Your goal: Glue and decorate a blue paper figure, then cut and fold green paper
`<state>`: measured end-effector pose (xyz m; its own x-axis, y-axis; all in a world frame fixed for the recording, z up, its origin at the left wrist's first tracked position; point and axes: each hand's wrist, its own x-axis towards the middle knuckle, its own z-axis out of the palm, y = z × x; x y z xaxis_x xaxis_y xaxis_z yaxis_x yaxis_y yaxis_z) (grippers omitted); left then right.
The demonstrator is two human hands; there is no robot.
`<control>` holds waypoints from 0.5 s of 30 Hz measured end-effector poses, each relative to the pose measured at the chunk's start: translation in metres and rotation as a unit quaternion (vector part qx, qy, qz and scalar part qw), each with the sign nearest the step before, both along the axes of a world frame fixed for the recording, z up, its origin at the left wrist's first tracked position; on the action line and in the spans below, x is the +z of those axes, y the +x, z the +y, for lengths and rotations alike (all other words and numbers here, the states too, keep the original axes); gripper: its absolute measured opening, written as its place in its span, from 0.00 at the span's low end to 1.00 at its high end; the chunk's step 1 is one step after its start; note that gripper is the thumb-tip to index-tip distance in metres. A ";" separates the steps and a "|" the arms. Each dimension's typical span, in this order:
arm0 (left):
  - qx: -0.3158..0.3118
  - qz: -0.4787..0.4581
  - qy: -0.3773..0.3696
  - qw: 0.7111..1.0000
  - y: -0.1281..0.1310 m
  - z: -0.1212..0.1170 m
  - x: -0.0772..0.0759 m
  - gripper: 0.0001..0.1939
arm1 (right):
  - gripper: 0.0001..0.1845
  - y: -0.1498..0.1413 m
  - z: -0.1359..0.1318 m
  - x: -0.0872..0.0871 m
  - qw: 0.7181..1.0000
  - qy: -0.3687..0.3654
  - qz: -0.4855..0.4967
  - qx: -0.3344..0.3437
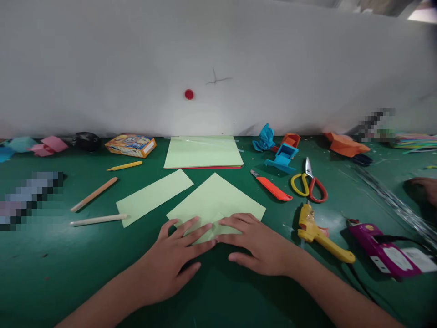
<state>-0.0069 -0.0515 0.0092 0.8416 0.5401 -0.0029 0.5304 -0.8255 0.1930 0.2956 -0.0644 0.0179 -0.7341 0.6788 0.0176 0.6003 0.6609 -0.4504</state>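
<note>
A pale green sheet of paper (215, 196) lies on the table with one corner pointing away from me. Its near part looks folded over toward the middle, partly covered by my fingers. My left hand (179, 255) rests on the paper's near left side, fingers spread and flat. From the other side my right hand (254, 243) presses on the near right part, fingers stretched out. The fingertips of both hands almost meet at the middle. A cut pale green paper strip (155, 198) lies left of the sheet.
Right of the paper lie an orange utility knife (275, 189), scissors (309, 182), a yellow glue gun (322, 237) and a purple power strip (384, 250). A stack of green paper (204, 152) is behind. Pencils (95, 194) and an orange box (131, 145) sit left. Another person's hand (423, 189) shows far right.
</note>
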 end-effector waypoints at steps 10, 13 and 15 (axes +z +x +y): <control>-0.028 0.010 -0.043 0.999 -0.008 0.005 0.005 0.33 | 0.29 0.004 -0.003 0.005 0.999 -0.035 -0.026 0.007; -0.030 0.014 -0.054 0.998 -0.009 0.007 0.007 0.34 | 0.31 0.004 -0.006 0.006 0.998 -0.044 -0.040 0.010; -0.033 0.022 -0.055 0.998 -0.010 0.008 0.007 0.34 | 0.32 0.005 -0.007 0.006 0.998 -0.050 -0.046 0.011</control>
